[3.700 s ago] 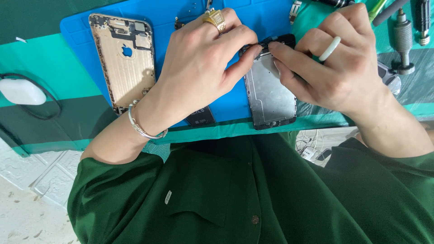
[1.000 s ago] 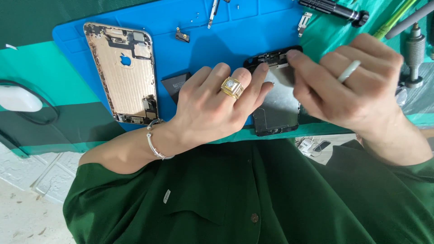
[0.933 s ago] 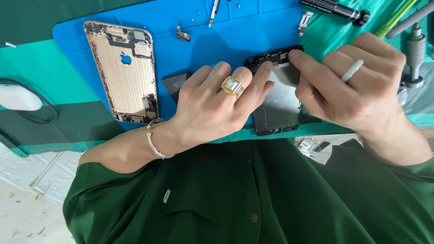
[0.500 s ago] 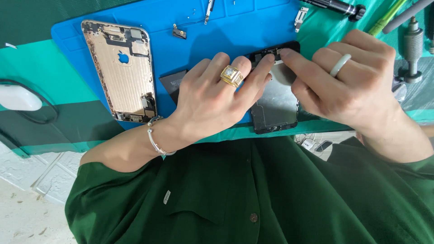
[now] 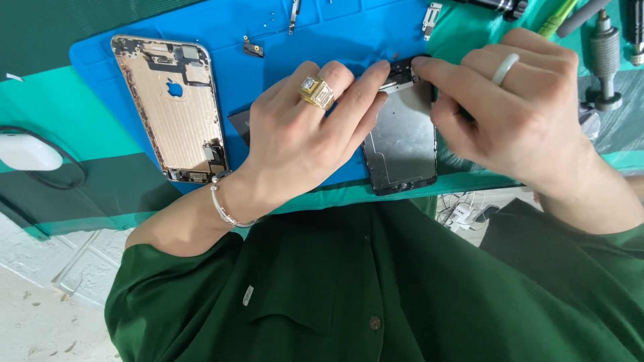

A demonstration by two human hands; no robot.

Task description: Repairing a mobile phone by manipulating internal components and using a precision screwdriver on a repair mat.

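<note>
- On the blue mat, the screen assembly is lying back side up at the near edge, at 3 o'clock from the gold rear housing.
- Left hand is pressing fingertips on the assembly's top-left corner, steadying it, not gripping.
- Right hand is pinching at the dark top edge; what it is holding cannot be told.
- Judgement: keeping steady downward pressure and pulling gently avoids tearing small parts.
- Loose brackets are lying at 12 o'clock.
</note>
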